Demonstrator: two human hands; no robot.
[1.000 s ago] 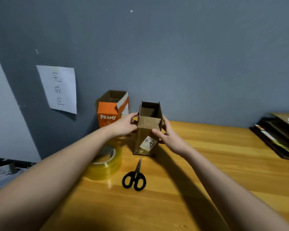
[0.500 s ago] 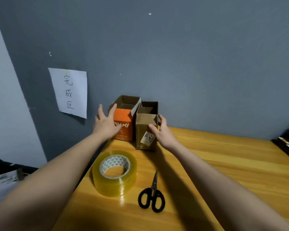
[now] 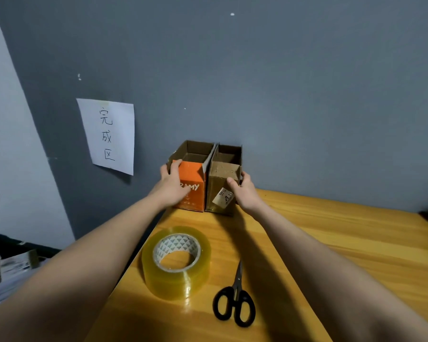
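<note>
- my left hand grips the orange box at its left edge, thumb on the front
- my right hand grips the brown box, fingers curled round its right side
- both boxes stand upright, open-topped and touching, at the far left of the surface, by the wall
- tape roll and scissors lie nearer

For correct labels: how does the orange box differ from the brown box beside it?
The orange box bears white printed letters; the brown cardboard box a white label. The orange box looks wider than the brown one. The left hand grips the orange, the right hand the brown. Both stand upright, open-topped.
</note>
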